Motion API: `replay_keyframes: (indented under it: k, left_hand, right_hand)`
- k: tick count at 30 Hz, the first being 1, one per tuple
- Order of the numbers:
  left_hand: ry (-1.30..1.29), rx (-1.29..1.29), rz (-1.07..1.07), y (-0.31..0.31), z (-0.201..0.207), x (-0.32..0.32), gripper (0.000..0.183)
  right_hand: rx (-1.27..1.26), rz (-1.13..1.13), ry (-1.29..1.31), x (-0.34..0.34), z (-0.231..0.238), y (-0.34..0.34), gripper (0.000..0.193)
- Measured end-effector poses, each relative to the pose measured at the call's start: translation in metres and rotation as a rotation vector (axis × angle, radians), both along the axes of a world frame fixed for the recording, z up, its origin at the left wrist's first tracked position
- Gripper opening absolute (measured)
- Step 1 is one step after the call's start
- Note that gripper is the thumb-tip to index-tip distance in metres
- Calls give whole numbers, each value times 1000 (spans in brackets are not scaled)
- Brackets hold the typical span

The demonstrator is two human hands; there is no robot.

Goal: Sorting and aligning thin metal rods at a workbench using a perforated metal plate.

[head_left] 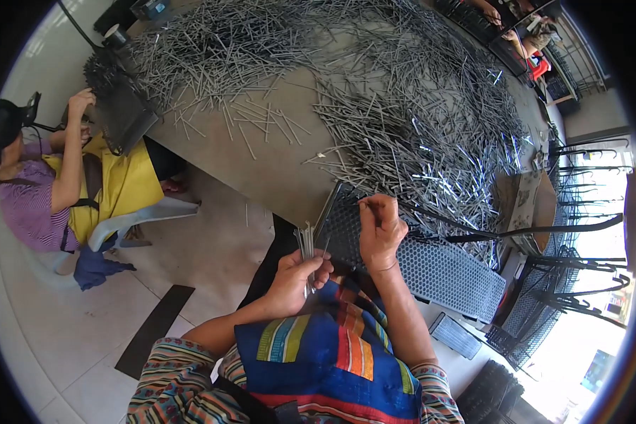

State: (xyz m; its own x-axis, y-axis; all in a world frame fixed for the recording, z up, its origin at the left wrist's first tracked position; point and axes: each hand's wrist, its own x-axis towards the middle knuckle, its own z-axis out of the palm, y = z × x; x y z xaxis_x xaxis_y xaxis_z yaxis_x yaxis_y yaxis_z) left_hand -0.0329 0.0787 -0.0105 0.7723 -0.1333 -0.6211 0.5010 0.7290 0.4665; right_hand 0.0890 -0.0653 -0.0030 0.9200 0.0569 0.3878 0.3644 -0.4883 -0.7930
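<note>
Well, left hand: closed round a bundle, just L of the mesh tray; that's all we can see it holding.
Right hand: we've got it over the tray's L end, narrow, fingertips bunched; can't tell if anything's pinched in there.
Slip risk: we could lose rods from the bundle, L of the tray, b/c they look thin & smooth and only fingers & thumb hold them; poss. landing in our lap or on the floor.
Snag risk: a long black bar runs along the tray's far side, ending v. close to our right hand; a careless swing might knock it.
Slide risk: the pile beyond the tray is loose & tangled, so a bump could send rods down onto the tray.
Bundle looks: thin, straight, grey, prob. metal; approx. upright, tops uneven & fanned a bit. One darker rod leans apart on the side nearest the tray. Exact count: can't tell.
</note>
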Motion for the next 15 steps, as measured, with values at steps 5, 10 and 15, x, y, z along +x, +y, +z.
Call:
replay_keyframes:
  k: [5,10,15]
  left_hand:
    - [28,57,17,0,11,3,15]
    - [51,46,-16,2,8,2,15]
    - [20,-40,12,5,6,4,13]
  right_hand:
    - [-71,52,-27,7,7,6,10]
    - [-315,86,-115,17,15,17,9]
    - [-408,142,-47,19,19,16,8]
